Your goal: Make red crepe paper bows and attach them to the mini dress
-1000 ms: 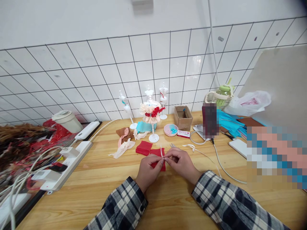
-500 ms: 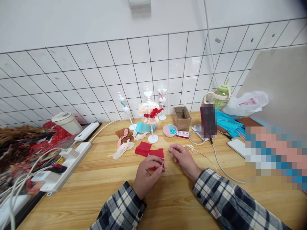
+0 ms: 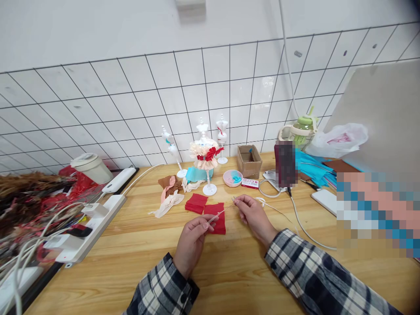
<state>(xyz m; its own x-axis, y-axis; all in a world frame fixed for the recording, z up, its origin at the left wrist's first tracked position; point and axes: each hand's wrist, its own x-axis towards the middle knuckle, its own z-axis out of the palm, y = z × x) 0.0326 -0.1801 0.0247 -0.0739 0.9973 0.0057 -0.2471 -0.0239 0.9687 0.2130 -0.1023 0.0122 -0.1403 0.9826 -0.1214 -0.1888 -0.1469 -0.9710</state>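
Observation:
My left hand [image 3: 193,236] is closed in a pinch on a thin pale strip [image 3: 216,216], whose free end points up and right over the red cloth. My right hand [image 3: 251,214] pinches a small thin grey piece [image 3: 233,199], too small to name. A gap separates the two hands. Below my left fingers lies a red cloth square [image 3: 216,225], and a stack of red cloth pieces [image 3: 196,203] is just left of it. Behind them stands a white mini dress form [image 3: 202,136] wearing cream ruffles and a red bow [image 3: 213,153].
Two more white mini dress forms [image 3: 171,144] stand by the tiled wall. A pink bowl [image 3: 232,183], cardboard box [image 3: 249,168] and small red-white box [image 3: 250,183] sit behind my right hand. Fabric scraps [image 3: 167,203] and a power strip [image 3: 95,227] are left; a phone [image 3: 286,166] and cables are right.
My left hand has shifted left and slightly down, away from the right hand, uncovering more of the red cloth. The pale strip is still in it. My right hand has barely moved.

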